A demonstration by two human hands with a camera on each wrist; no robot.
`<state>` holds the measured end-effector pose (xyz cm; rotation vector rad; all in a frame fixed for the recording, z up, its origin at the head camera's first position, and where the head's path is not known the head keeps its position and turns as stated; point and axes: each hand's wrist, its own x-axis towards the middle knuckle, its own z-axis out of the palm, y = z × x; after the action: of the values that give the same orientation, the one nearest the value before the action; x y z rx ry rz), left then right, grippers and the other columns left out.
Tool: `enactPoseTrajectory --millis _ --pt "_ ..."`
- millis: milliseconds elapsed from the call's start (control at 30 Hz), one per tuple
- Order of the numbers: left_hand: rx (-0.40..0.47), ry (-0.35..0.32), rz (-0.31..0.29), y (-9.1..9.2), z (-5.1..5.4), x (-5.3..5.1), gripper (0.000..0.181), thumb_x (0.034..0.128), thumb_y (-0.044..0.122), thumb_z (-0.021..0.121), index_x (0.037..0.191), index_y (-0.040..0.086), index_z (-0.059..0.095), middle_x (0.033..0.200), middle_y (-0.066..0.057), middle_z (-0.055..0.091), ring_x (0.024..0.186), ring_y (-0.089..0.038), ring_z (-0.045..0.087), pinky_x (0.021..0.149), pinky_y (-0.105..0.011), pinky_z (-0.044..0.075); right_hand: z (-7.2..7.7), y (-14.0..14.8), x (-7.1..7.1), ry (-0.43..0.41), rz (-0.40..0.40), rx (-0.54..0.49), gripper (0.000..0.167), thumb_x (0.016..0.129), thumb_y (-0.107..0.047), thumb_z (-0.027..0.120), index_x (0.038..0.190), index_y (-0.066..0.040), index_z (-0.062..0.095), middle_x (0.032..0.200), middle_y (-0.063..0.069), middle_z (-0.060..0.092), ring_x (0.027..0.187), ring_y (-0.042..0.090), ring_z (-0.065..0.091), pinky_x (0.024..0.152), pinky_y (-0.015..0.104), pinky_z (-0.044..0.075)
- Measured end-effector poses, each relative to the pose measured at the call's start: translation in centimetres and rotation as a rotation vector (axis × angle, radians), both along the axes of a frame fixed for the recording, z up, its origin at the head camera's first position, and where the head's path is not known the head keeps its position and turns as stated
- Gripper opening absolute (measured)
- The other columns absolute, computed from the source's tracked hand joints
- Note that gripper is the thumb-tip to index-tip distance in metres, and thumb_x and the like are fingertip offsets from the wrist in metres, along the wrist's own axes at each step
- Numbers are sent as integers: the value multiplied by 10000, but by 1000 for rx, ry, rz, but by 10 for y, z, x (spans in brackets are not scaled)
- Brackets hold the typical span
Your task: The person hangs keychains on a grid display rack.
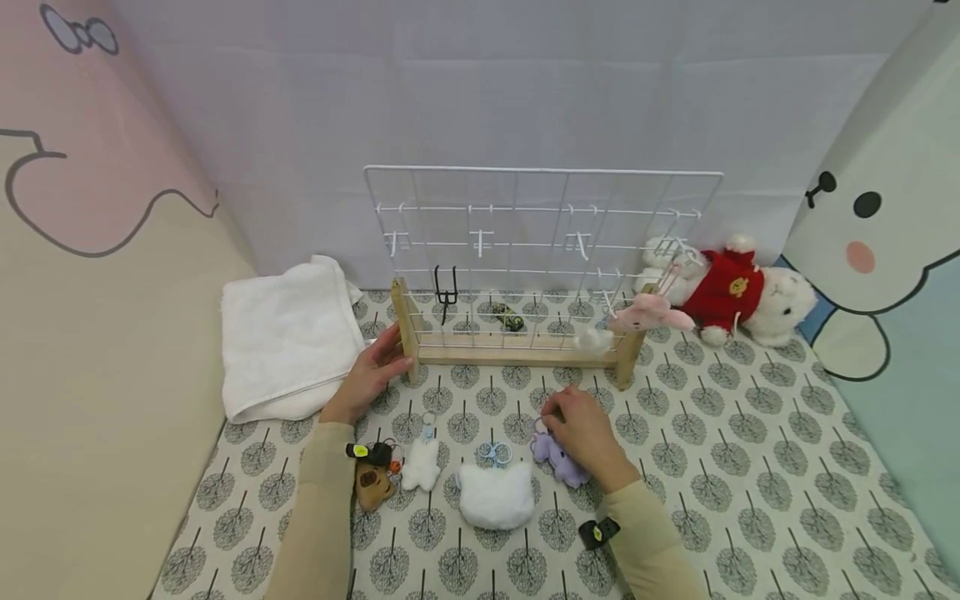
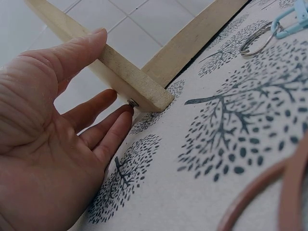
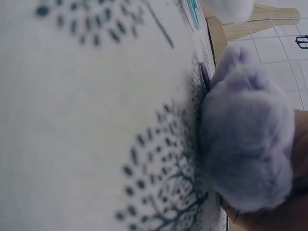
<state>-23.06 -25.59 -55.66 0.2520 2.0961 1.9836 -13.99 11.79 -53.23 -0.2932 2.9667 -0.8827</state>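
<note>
Left hand (image 1: 369,373) is gripping wooden post (image 1: 406,321); right hand (image 1: 587,427) is touching purple plush keychain (image 1: 558,461), pinch unclear.
Left wrist view alone is showing lower-edge screw (image 2: 133,102).

Rack (image 1: 517,352) blocks middle rear, pink plush (image 1: 649,313) jutting from its right end. Free strip runs between rack and white pouch (image 1: 497,497); patterned cloth (image 1: 735,500) lies open right of right hand (image 1: 583,429).

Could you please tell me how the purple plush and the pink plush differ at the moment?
The purple plush lies on the tree-patterned cloth, while the pink plush hangs at the right end of the rack. The right hand is at the purple plush; neither hand touches the pink plush. Both are small soft toys.
</note>
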Motion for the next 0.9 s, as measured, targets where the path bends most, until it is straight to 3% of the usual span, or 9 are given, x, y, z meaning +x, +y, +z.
enactPoseTrajectory --millis 200,367,533,900 --pt "5 1 2 -1 -2 -1 820 1012 131 713 1692 253 271 1673 -122 403 1541 -308 372 1274 -486 290 2 -2 0 -5 22 53 95 921 -59 756 857 -107 704 949 77 624 924 325 621 803 538 558" --pt "4 2 -4 -1 -1 -2 820 1015 119 707 1693 249 266 1673 -133 397 1542 -319 368 1271 -485 295 3 2 1 -24 28 -8 47 916 -98 786 912 -102 739 942 48 639 899 264 612 818 491 543" --pt "1 7 0 -1 0 -2 817 1015 126 709 1693 239 268 1669 -133 404 1540 -317 371 1273 -498 285 5 5 3 -60 37 -43 217 881 -203 848 1038 -79 764 991 48 659 892 225 594 804 455 528" --pt "-7 8 -8 -1 -1 -1 812 1024 135 702 1696 238 258 1670 -130 404 1536 -314 379 1267 -445 310 7 0 7 -73 -7 4 238 865 -213 846 1040 -75 764 1101 111 672 1012 331 624 839 536 556"
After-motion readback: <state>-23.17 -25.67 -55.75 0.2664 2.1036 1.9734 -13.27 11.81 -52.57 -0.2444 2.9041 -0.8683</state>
